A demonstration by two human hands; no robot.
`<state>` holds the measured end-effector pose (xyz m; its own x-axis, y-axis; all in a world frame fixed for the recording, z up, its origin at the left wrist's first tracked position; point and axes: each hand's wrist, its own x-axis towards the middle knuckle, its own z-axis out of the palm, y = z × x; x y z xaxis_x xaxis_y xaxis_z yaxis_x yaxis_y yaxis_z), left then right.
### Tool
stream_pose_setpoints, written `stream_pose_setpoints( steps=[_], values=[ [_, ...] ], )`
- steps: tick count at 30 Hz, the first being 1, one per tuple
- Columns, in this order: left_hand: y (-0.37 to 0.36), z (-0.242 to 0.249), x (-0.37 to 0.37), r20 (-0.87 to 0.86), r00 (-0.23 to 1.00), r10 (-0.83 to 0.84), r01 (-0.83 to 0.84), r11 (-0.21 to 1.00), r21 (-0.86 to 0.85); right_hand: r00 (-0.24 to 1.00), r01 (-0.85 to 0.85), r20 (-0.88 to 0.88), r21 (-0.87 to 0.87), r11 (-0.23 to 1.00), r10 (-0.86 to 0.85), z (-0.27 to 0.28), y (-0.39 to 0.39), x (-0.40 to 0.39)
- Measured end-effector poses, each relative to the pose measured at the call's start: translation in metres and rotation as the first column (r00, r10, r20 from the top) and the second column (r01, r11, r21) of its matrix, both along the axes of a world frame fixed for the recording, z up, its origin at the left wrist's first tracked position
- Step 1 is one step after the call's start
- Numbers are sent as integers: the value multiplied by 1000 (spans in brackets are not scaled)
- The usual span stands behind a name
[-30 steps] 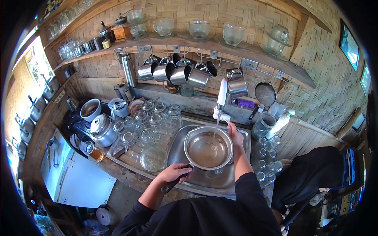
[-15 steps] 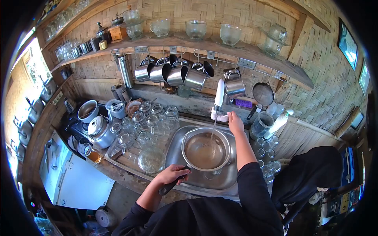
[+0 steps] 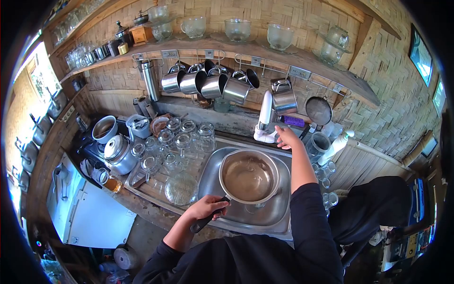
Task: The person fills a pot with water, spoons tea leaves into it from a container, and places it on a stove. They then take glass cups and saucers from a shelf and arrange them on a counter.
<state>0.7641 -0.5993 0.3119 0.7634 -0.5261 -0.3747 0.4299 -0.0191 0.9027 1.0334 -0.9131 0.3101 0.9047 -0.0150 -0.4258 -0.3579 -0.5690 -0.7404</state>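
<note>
With my left hand (image 3: 208, 211) I grip the black handle of a metal saucepan (image 3: 250, 182), which is over the steel sink (image 3: 281, 203). Some water lies in the pan, and no stream from the tap shows. My right hand (image 3: 286, 137) is beside the base of the white tap (image 3: 266, 113), its fingers apart with nothing held in them.
Upturned glasses (image 3: 183, 142) crowd the wooden drainboard left of the sink. A kettle (image 3: 120, 158) stands further left. Metal mugs (image 3: 236, 90) hang above. Right of the sink are jars, a white bottle (image 3: 336, 147) and a person in dark clothes (image 3: 373, 206).
The stream of water from the tap has stopped. My right hand has come off the tap's base and its fingers have opened. My left hand still holds the pan.
</note>
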Motion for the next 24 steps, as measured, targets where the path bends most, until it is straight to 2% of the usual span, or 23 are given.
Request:
stream_pose_setpoints(
  steps=[2, 4, 6, 8, 9, 10, 11, 12, 13, 14, 15, 16, 17, 19, 21, 24],
  values=[
    [1, 3, 0, 5, 1000, 11, -11, 1000, -5, 999, 13, -47, 11, 1000, -12, -4, -6, 3],
    [3, 7, -2, 1, 1000, 4, -4, 1000, 9, 969, -109, -220, 40, 993, 115, -1, -4, -11],
    [3, 15, -6, 32, 999, 23, -24, 999, 43, 922, -253, -280, 91, 963, 269, 12, 7, -37],
    [11, 11, -9, 67, 998, -17, 13, 998, 64, 947, -220, -208, 129, 967, 244, 17, 22, -67],
    [13, 13, -12, 76, 996, 37, -42, 997, 68, 932, -253, -222, 169, 953, 287, 30, 29, -82],
    [14, 17, -14, 75, 997, 4, -11, 996, 84, 912, -332, -170, 225, 916, 373, 17, 26, -83],
    [19, 21, -18, 68, 997, -26, 19, 994, 108, 927, -257, -181, 336, 906, 330, 16, 30, -95],
    [23, 25, -24, 64, 997, 35, -43, 992, 123, 951, -179, -131, 507, 843, 281, -8, 26, -95],
    [25, 31, -30, 68, 998, 18, -26, 992, 120, 938, -150, -149, 643, 751, 314, -15, 23, -99],
    [28, 35, -36, 73, 997, -4, -5, 993, 116, 967, -127, -68, 710, 693, 247, -26, 24, -105],
    [31, 40, -43, 69, 997, 46, -54, 991, 119, 959, -92, -132, 689, 719, 250, -12, 28, -117],
    [35, 44, -51, 63, 996, 65, -71, 993, 99, 950, -143, -112, 675, 724, 292, -9, 31, -122],
    [38, 46, -59, 59, 995, 83, -87, 993, 76, 971, -182, -13, 609, 772, 239, 2, 41, -137],
    [46, 48, -77, 77, 988, 135, -138, 990, 36, 961, -239, 34, 604, 760, 275, 3, 51, -142],
    [54, 60, -101, -4, 986, 169, -169, 986, 0, 932, -329, 88, 618, 714, 352, 20, 68, -155],
    [67, 65, -140, -1, 971, 238, -238, 970, -57, 881, -436, 138, 610, 661, 453, 43, 97, -179]
  ],
)
